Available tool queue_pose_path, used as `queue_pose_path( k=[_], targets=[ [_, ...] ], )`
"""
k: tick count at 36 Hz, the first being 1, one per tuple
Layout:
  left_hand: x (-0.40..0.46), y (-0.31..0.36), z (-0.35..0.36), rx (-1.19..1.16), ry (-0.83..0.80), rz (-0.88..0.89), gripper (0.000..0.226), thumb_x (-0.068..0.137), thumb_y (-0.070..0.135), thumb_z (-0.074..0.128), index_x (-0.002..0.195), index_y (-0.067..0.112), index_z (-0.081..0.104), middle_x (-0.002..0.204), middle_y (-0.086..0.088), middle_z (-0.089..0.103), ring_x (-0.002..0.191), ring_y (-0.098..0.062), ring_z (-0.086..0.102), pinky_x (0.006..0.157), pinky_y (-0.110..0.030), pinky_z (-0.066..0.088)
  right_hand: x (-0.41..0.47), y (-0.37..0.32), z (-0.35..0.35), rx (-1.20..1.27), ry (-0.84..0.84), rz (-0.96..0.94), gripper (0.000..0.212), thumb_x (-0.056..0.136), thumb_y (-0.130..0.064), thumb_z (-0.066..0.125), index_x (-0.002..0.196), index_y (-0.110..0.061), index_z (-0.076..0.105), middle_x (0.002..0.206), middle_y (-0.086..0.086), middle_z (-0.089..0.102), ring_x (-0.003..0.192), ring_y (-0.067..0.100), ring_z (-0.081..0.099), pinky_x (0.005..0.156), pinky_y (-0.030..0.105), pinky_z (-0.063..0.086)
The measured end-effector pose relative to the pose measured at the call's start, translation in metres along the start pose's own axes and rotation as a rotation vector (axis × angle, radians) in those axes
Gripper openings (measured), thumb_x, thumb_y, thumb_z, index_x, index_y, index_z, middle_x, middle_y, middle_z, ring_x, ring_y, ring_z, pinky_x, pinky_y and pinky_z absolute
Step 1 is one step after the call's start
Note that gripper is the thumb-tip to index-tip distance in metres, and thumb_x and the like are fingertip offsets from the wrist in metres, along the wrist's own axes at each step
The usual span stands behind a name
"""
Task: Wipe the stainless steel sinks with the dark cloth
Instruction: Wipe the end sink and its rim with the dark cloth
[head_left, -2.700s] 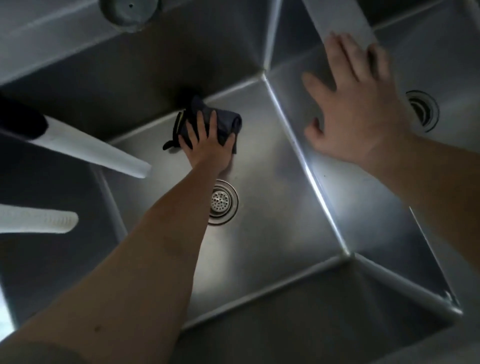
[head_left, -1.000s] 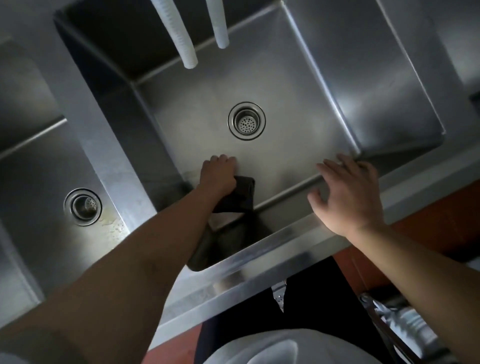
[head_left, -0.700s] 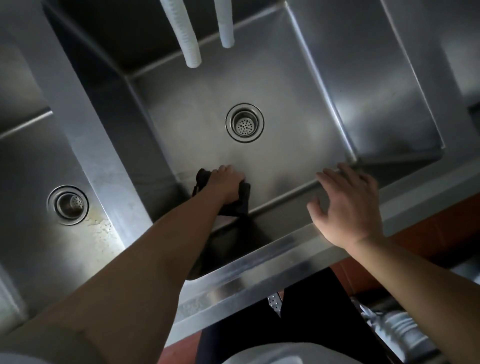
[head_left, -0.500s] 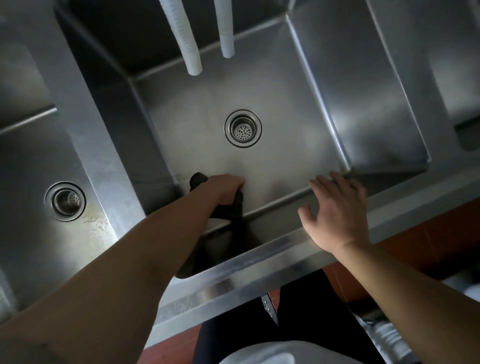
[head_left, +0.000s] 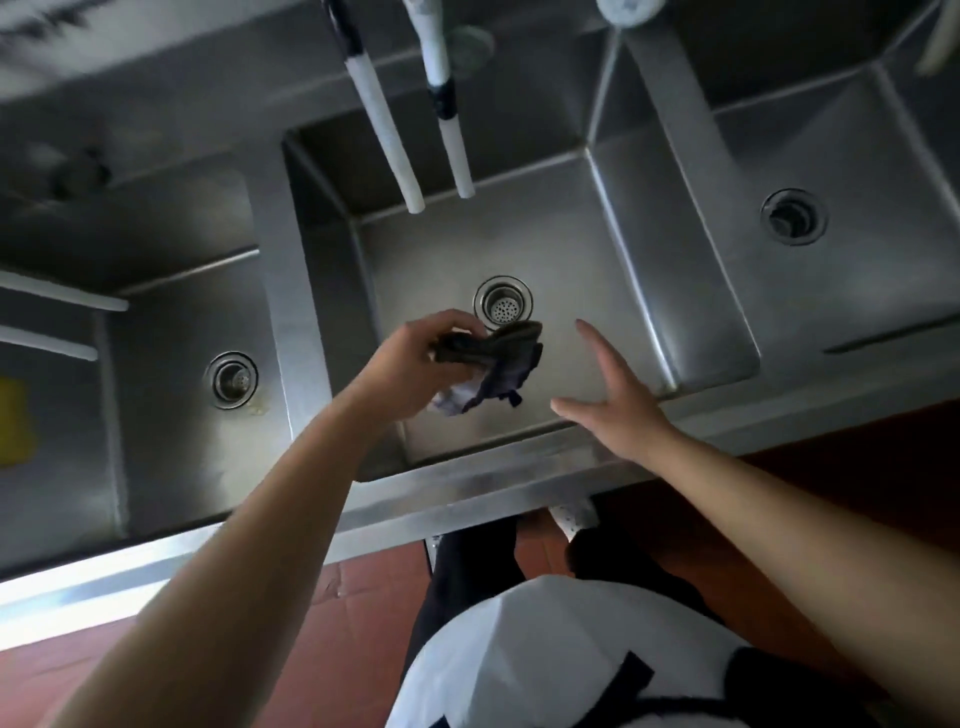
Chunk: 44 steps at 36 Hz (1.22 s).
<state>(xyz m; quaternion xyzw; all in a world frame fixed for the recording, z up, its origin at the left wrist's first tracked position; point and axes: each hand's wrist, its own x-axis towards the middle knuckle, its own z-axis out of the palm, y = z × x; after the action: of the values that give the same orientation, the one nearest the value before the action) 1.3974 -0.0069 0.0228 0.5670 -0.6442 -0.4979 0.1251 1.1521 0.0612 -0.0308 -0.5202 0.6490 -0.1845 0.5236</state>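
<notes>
Three stainless steel basins lie side by side: the left sink (head_left: 171, 431), the middle sink (head_left: 582, 260) and the right sink (head_left: 857, 291). My left hand (head_left: 415, 364) holds the dark cloth (head_left: 498, 364) lifted above the middle sink's floor, just in front of its drain (head_left: 503, 306); the cloth hangs crumpled with a pale underside showing. My right hand (head_left: 613, 395) is spread open, empty, in the air over the middle sink's near right part, a short gap from the cloth.
Two white hoses (head_left: 395, 135) hang into the back of the middle sink. The steel front rim (head_left: 467, 488) runs along the near edge. A yellow object (head_left: 15, 421) sits at the far left. Red floor tiles (head_left: 363, 577) lie below.
My left hand has lifted the cloth off the sink's near corner into the air. My right hand has left the front rim and reaches toward the cloth. The view has pulled back.
</notes>
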Motion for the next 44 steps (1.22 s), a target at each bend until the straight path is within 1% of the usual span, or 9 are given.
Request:
queue_pose_path(
  k=[6, 9, 12, 18, 22, 27, 33, 38, 44],
  targets=[
    [-0.040, 0.082, -0.013, -0.091, -0.027, 0.147, 0.041, 0.076, -0.008, 0.076, 0.099, 0.026, 0.069, 0.103, 0.002, 0.070, 0.103, -0.022, 0.067, 0.099, -0.034, 0.050, -0.027, -0.080, -0.086, 0.079, -0.271, -0.239, 0.082, 0.067, -0.043, 0.082, 0.140, -0.045, 0.044, 0.142, -0.017, 0.053, 0.132, 0.000, 0.047, 0.107, 0.024, 0.036],
    [-0.054, 0.109, -0.013, -0.296, -0.037, 0.191, 0.038, 0.076, -0.006, 0.075, 0.105, 0.018, 0.069, 0.104, -0.004, 0.071, 0.100, -0.023, 0.068, 0.094, -0.039, 0.054, -0.038, -0.110, -0.114, 0.146, -0.344, -0.340, 0.052, 0.076, -0.021, 0.079, 0.126, -0.018, 0.065, 0.117, 0.000, 0.073, 0.113, 0.014, 0.066, 0.099, 0.026, 0.051],
    [-0.061, 0.123, -0.007, -0.550, 0.037, 0.213, 0.043, 0.081, -0.009, 0.072, 0.116, 0.015, 0.063, 0.102, -0.004, 0.069, 0.093, -0.020, 0.067, 0.078, -0.036, 0.058, -0.049, -0.127, -0.126, 0.145, -0.288, -0.417, 0.035, 0.082, -0.004, 0.076, 0.115, -0.010, 0.070, 0.108, 0.010, 0.074, 0.104, 0.024, 0.070, 0.096, 0.031, 0.054],
    [-0.064, 0.130, 0.043, -0.709, 0.407, 0.100, 0.045, 0.088, 0.016, 0.075, 0.129, 0.024, 0.057, 0.112, -0.002, 0.071, 0.099, -0.015, 0.070, 0.082, -0.039, 0.057, -0.063, -0.135, -0.121, 0.202, -0.086, -0.468, 0.036, 0.087, 0.001, 0.070, 0.089, -0.035, 0.074, 0.084, -0.008, 0.076, 0.080, 0.011, 0.072, 0.064, 0.024, 0.057],
    [-0.068, 0.129, 0.079, -0.852, 0.347, 0.158, 0.058, 0.081, 0.024, 0.079, 0.134, 0.027, 0.053, 0.124, 0.003, 0.069, 0.114, -0.017, 0.066, 0.093, -0.040, 0.057, -0.070, -0.133, -0.128, 0.198, -0.115, -0.466, 0.045, 0.087, 0.000, 0.068, 0.085, -0.045, 0.077, 0.087, -0.006, 0.077, 0.082, 0.014, 0.074, 0.065, 0.029, 0.060],
    [-0.067, 0.130, 0.100, -0.840, 0.464, 0.174, 0.057, 0.076, 0.011, 0.084, 0.123, 0.031, 0.058, 0.109, 0.011, 0.074, 0.101, -0.010, 0.071, 0.075, -0.023, 0.057, -0.079, -0.132, -0.151, 0.144, -0.255, -0.427, 0.041, 0.088, 0.001, 0.066, 0.093, -0.039, 0.078, 0.093, 0.004, 0.077, 0.088, 0.021, 0.075, 0.065, 0.031, 0.059],
    [-0.063, 0.123, 0.110, -0.776, 0.453, 0.105, 0.038, 0.082, -0.006, 0.071, 0.107, 0.023, 0.068, 0.099, -0.004, 0.076, 0.095, -0.026, 0.072, 0.083, -0.049, 0.060, -0.081, -0.131, -0.186, 0.052, -0.222, -0.384, 0.030, 0.089, 0.005, 0.064, 0.102, -0.020, 0.076, 0.094, 0.009, 0.076, 0.086, 0.019, 0.074, 0.066, 0.034, 0.062],
    [-0.067, 0.124, 0.108, -0.750, 0.460, -0.005, 0.014, 0.088, 0.004, 0.071, 0.099, 0.013, 0.071, 0.093, -0.010, 0.076, 0.091, -0.029, 0.072, 0.072, -0.045, 0.062, -0.075, -0.122, -0.205, -0.035, -0.152, -0.327, 0.028, 0.089, 0.004, 0.065, 0.106, -0.016, 0.074, 0.094, 0.011, 0.076, 0.088, 0.023, 0.074, 0.070, 0.039, 0.061],
    [-0.075, 0.142, 0.095, -0.768, 0.488, -0.045, 0.010, 0.090, 0.009, 0.071, 0.100, 0.010, 0.070, 0.099, -0.019, 0.073, 0.088, -0.034, 0.073, 0.074, -0.060, 0.059, -0.064, -0.113, -0.202, 0.052, -0.072, -0.323, 0.028, 0.089, 0.003, 0.065, 0.099, -0.021, 0.074, 0.094, 0.011, 0.074, 0.087, 0.023, 0.072, 0.073, 0.042, 0.061]
  ],
)
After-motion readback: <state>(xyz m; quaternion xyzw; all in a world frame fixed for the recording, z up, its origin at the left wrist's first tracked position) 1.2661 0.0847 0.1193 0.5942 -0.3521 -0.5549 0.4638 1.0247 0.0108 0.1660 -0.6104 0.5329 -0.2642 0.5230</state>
